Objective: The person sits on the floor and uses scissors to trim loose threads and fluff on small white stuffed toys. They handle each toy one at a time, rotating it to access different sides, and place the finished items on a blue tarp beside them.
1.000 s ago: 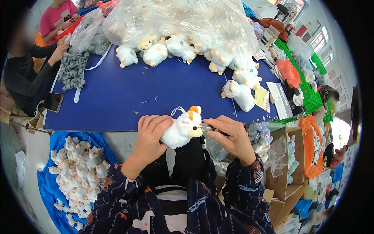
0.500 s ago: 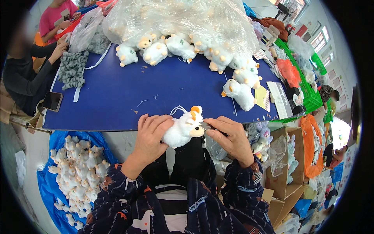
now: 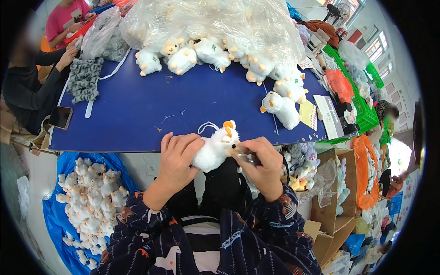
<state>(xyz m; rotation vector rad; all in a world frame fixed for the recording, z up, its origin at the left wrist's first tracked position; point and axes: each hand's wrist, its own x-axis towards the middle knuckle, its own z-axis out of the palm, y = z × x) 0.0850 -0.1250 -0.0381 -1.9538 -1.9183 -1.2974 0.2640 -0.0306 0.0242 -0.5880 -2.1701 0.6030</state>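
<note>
A white plush sheep (image 3: 210,154) with orange ears, a dark eye and a white string loop is held over my lap, at the near edge of the blue table. My left hand (image 3: 178,158) is closed round its back and body, with the face turned to the right. At the face, my right hand (image 3: 262,164) grips a small shiny metal tool (image 3: 248,156), its tip near the muzzle. The fingers and blur hide the tool's exact kind. More white plush sheep (image 3: 285,110) lie at the table's right and far side.
A clear plastic sheet (image 3: 211,20) covers a heap of toys at the back. On the left lie grey plush fabric (image 3: 85,79) and a phone (image 3: 61,117). A blue sack (image 3: 54,220) holds small plush pieces. Cardboard boxes (image 3: 346,183) stand right. Two people work at upper left.
My right hand has moved slightly left and turned inward, bringing the metal tool against the sheep's face. The sheep has tipped up slightly; my left hand keeps its hold.
</note>
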